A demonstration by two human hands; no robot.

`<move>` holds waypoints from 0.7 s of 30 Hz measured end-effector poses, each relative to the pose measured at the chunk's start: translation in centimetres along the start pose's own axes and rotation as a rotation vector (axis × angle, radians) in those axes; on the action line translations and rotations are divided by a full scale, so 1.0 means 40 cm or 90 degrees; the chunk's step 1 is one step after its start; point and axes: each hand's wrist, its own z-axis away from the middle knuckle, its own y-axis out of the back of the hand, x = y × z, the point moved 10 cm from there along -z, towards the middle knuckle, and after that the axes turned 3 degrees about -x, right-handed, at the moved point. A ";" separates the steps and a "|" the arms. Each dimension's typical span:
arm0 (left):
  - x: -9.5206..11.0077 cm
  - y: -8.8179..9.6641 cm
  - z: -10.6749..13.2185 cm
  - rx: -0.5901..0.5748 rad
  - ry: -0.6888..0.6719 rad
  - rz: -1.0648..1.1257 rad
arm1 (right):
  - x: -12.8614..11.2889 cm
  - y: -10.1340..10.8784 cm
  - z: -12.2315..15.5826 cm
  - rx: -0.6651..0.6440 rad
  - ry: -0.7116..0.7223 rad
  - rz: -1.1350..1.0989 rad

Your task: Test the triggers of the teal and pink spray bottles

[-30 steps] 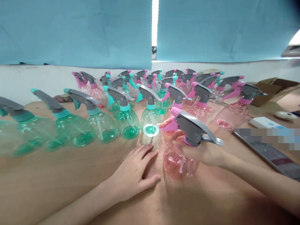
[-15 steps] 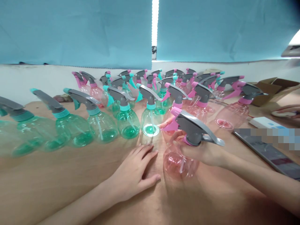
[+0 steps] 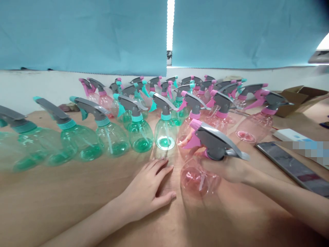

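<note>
A pink see-through spray bottle (image 3: pixel 199 178) with a grey and pink trigger head is in my right hand (image 3: pixel 218 166). The fingers wrap round its neck, and one finger reaches up by the pink trigger. My left hand (image 3: pixel 146 188) lies flat on the wooden table (image 3: pixel 64 206), fingers spread, touching no bottle. Just beyond its fingertips stands a green spray bottle (image 3: pixel 166 132). Another green spray bottle (image 3: pixel 140 135) is beside that one, in a row running left. Behind the held bottle stands a pink spray bottle (image 3: pixel 186 132), partly covered.
Several more pink and green spray bottles crowd the back of the table. To the right lie a phone (image 3: pixel 290 166) and a white box (image 3: pixel 293 134). An open cardboard box (image 3: pixel 293 101) sits farther back. Blue curtains (image 3: pixel 82 37) hang beyond the table.
The pink spray bottle in my right hand has shifted slightly right. A hand at the far right edge has gone from view. My left hand has stayed put.
</note>
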 end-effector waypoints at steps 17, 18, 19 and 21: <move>0.004 0.004 -0.002 -0.009 0.010 -0.004 | -0.007 0.003 -0.003 0.010 0.039 0.001; 0.005 0.004 -0.002 -0.011 0.010 -0.004 | -0.014 0.001 -0.004 0.009 0.049 0.003; 0.006 0.003 -0.002 -0.013 0.011 -0.006 | -0.018 0.000 -0.005 0.009 0.052 0.007; 0.007 0.003 -0.003 -0.017 0.012 -0.009 | -0.023 0.000 -0.006 0.016 0.048 0.022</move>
